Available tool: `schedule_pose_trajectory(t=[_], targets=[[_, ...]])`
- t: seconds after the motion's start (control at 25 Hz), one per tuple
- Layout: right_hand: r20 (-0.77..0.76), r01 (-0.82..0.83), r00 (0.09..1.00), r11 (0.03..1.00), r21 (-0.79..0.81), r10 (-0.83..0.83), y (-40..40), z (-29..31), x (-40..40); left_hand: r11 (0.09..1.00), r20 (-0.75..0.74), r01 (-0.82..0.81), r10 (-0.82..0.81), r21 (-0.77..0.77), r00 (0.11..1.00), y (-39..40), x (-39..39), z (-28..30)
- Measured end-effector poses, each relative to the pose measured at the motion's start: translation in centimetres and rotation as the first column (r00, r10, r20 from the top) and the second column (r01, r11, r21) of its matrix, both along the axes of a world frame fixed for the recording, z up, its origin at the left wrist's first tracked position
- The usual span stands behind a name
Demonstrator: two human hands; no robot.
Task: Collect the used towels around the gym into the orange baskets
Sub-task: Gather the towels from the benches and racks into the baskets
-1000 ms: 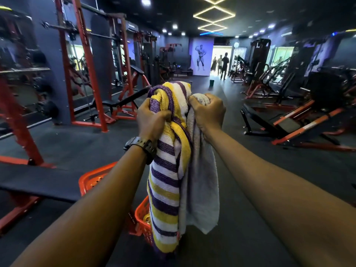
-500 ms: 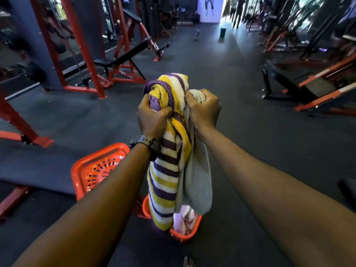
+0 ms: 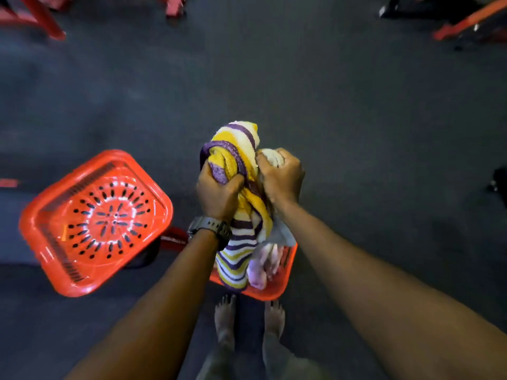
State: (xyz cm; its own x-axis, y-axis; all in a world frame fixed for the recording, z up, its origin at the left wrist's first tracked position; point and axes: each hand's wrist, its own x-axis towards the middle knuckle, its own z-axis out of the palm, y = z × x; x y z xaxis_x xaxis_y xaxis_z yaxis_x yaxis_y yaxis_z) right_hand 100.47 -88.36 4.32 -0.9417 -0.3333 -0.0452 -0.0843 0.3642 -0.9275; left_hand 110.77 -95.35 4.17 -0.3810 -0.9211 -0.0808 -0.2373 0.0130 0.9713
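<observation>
1. Directly below both fists sits the near orange basket point(image 3: 277, 283), its rim just ahead of the person's bare feet point(image 3: 225, 316). That vertical line from towels down to basket is what the coming drop depends on.
2. Left hand point(image 3: 216, 193) is clenched around the bunched top of the striped towel point(image 3: 238, 237), purple, yellow and white. Its long axis hangs almost straight down, and the lower end reaches into the near orange basket or hangs just over it (cannot tell whether it touches the contents).
3. Right hand point(image 3: 282, 176) is clenched on a pale towel point(image 3: 271, 156). Only the gripped knot and a bit of cloth beneath the wrist show; the rest hangs behind the striped towel.
4. Near orange basket already holds pinkish cloth point(image 3: 263, 267), seen beside the striped towel's lower end.
5. A second orange basket point(image 3: 49, 242), empty with a perforated bottom, lies well off to the left of the near orange basket, on the dark floor point(image 3: 356, 119).
6. Judgement: both hands are about equally near the near orange basket, so lowering and opening them should land both towels inside. Trailing ends may drape over the rim.
</observation>
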Motion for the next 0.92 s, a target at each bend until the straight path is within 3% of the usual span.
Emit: schedule_pose_trajectory(t=[0.16, 0.4, 0.6, 0.92], targets=[[0.067, 0.013, 0.998, 0.995, 0.098, -0.02, -0.5, -9.7, 0.2, 0.997, 0.067, 0.025, -0.03, 0.078, 0.997, -0.8, 0.1, -9.7], [0.161, -0.02, 0.987, 0.97, 0.244, -0.02, 1.5, -25.8, 2.7, 0.969, 0.218, 0.176, -0.212, 0.173, 0.953, 1.1, 2.8, -25.0], [0.121, -0.118, 0.99, 0.898, 0.423, 0.073, 3.0, -37.7, 2.9, 0.906, 0.495, 0.386, -0.418, 0.172, 0.762, 1.1, 2.4, -35.7], [-0.102, -0.108, 0.961, 0.688, 0.718, 0.258, 1.7, -51.2, 2.9, 0.84, 0.745, 0.54, -0.395, 0.055, 0.538, 0.7, 0.3, -49.8]])
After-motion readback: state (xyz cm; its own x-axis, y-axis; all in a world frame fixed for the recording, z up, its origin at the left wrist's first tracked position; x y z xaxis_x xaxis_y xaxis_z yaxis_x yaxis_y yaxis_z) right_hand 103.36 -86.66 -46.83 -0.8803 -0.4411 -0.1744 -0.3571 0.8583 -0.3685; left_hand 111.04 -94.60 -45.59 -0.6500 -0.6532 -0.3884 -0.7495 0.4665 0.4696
